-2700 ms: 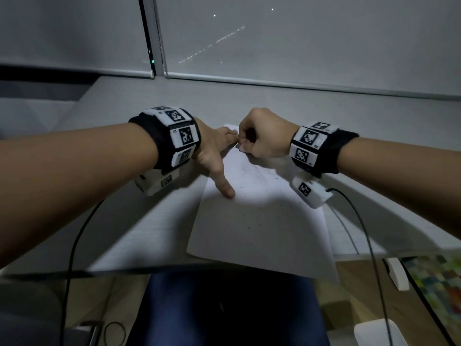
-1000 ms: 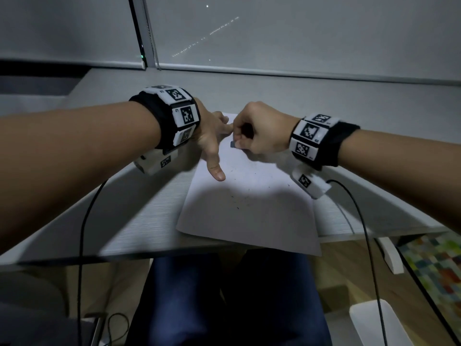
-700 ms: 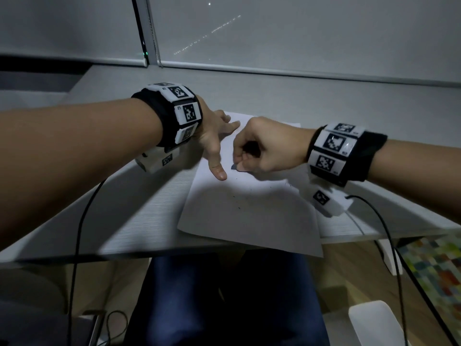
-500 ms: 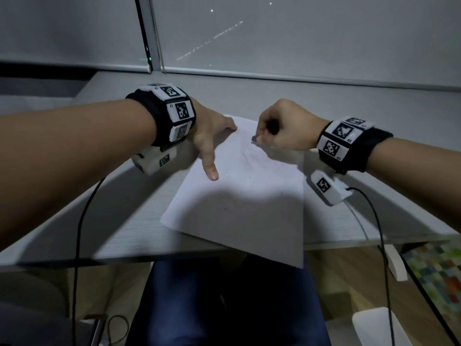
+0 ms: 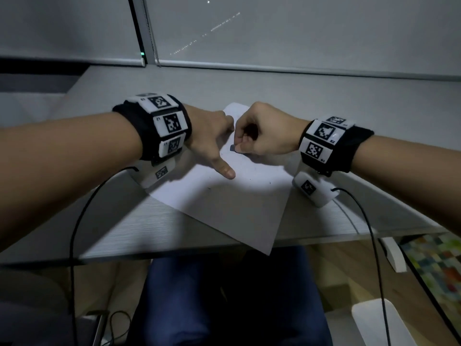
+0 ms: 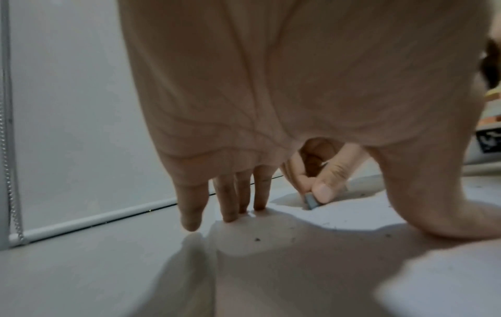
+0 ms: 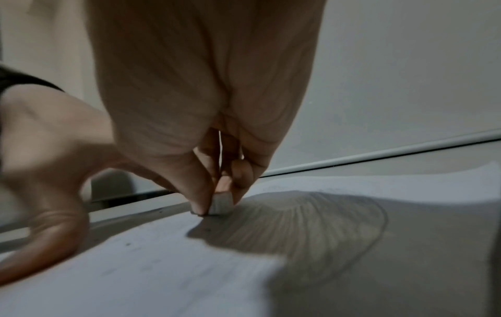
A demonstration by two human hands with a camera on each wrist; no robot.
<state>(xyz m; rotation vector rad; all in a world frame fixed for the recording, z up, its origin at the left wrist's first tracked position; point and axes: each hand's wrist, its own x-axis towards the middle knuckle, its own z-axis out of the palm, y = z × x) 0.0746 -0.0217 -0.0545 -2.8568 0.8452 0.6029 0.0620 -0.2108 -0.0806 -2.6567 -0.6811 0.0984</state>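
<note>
A white sheet of paper (image 5: 232, 203) lies skewed on the grey desk, one corner hanging over the front edge. My left hand (image 5: 212, 143) rests on it with fingers straight and spread, thumb (image 5: 225, 171) pressing the sheet; its fingertips (image 6: 230, 214) touch the paper. My right hand (image 5: 259, 138) pinches a small grey eraser (image 5: 232, 148) between thumb and fingers, its end against the paper (image 7: 162, 268) just right of the left hand. The eraser (image 7: 221, 206) shows under the pinching fingertips, and again as a small grey block, the eraser (image 6: 311, 201). Dark crumbs dot the paper (image 6: 298, 246).
The grey desk (image 5: 124, 226) runs back to a window with lowered blinds (image 5: 299, 33). Black cables (image 5: 74, 221) trail from both wrist units over the front edge. My blue-trousered legs (image 5: 224, 295) are below; a white box (image 5: 379, 320) stands on the floor at right.
The right hand with the eraser has rubbed back and forth and now sits back left, close to my left hand. The sheet has turned clockwise under the hands. The left hand stays pressed down.
</note>
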